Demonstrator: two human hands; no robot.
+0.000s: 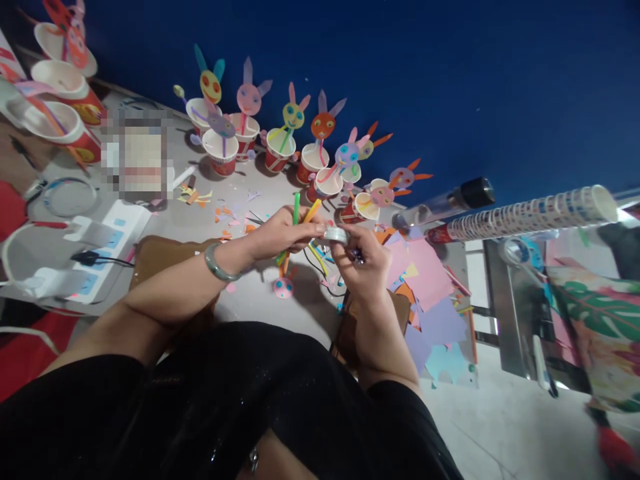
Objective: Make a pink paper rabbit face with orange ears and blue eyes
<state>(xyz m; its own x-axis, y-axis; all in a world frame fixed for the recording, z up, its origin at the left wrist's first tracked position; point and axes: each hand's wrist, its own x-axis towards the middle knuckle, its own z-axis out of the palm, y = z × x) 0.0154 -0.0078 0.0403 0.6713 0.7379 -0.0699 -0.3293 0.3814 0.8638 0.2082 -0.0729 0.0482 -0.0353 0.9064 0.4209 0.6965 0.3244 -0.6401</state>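
In my left hand [280, 235], wrapped closed, are a green straw [297, 205] and an orange straw [313, 211], their upper ends sticking out above the fingers. A small pink paper rabbit face [283, 287] with blue eyes hangs below that hand, at the straws' lower end. My right hand [369, 259] pinches a roll of clear tape [337, 234], and the left fingertips meet it at its left side. Something small, dark and shiny shows by the right fingers; I cannot make out what it is. Paper scraps [227, 215] and more straws lie around and beneath the hands.
Paper cups [280, 150] with straw-mounted rabbit faces line the table's back edge. To the right are a long stack of cups [530, 215] and coloured paper sheets [425, 273]. A power strip [113, 243] with plugs and cables lies left.
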